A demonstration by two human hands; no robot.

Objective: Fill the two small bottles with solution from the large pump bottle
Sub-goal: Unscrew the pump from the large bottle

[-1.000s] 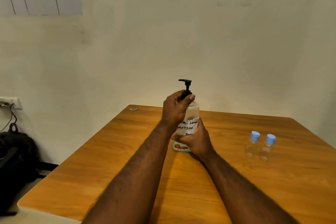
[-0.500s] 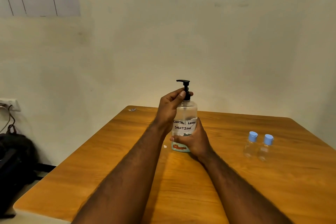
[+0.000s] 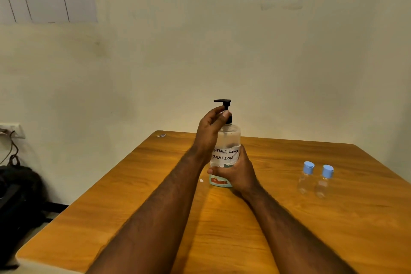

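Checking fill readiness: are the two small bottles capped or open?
Capped. Both small bottles wear blue caps and stand upright on the table, untouched.

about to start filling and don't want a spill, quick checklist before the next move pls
1. Pump bottle upright on the table: ok.
2. Right hand grips the pump bottle's lower body to steady it: ok.
3. Left hand has its fingers curled at the black pump collar: ok.
4. Pump collar loosened: cannot tell.
5. Two small bottles upright, side by side, apart from the pump bottle: ok.
6. Small bottles opened to receive solution: not ok, both blue caps are on.
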